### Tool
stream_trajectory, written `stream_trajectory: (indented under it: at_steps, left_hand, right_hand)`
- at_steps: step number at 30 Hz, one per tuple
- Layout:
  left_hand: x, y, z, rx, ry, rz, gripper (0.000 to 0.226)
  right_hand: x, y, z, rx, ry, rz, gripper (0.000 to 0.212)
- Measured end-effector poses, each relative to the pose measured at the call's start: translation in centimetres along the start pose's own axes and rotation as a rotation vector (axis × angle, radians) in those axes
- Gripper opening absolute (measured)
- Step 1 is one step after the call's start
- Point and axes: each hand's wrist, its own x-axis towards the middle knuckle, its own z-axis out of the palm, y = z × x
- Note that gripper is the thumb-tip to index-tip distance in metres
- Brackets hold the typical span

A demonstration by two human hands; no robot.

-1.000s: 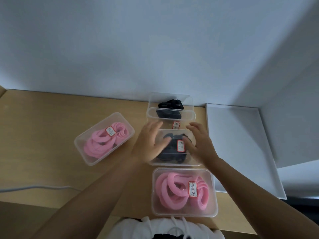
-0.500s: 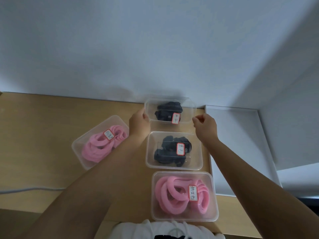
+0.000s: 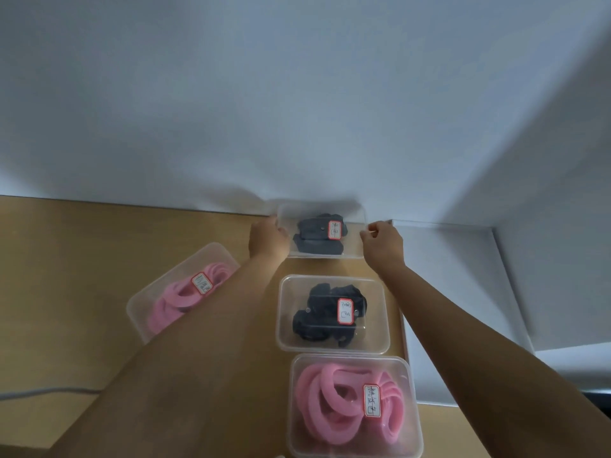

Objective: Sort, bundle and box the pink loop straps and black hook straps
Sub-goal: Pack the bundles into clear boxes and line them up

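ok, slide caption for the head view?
Left hand and right hand grip the far box of black straps by the wall, beyond a second black-strap box.

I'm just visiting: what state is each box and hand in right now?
Far black-strap box: lidded, labelled, held at both ends.
Middle black-strap box: lidded, labelled, untouched.
Near pink-strap box: lidded, labelled, untouched.
Left pink-strap box: lidded, angled, partly behind left forearm.
Left hand: grips far box's left end.
Right hand: pinches far box's right end.
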Motion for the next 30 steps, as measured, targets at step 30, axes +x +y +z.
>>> stream_trajectory:
  at_steps: [30]
  left_hand:
    - [0.5,-0.7,3.0,0.61,-0.22,0.546,0.072]
  right_hand:
    - [-0.1,1.2,1.6,-0.678,-0.213,-0.501,0.067]
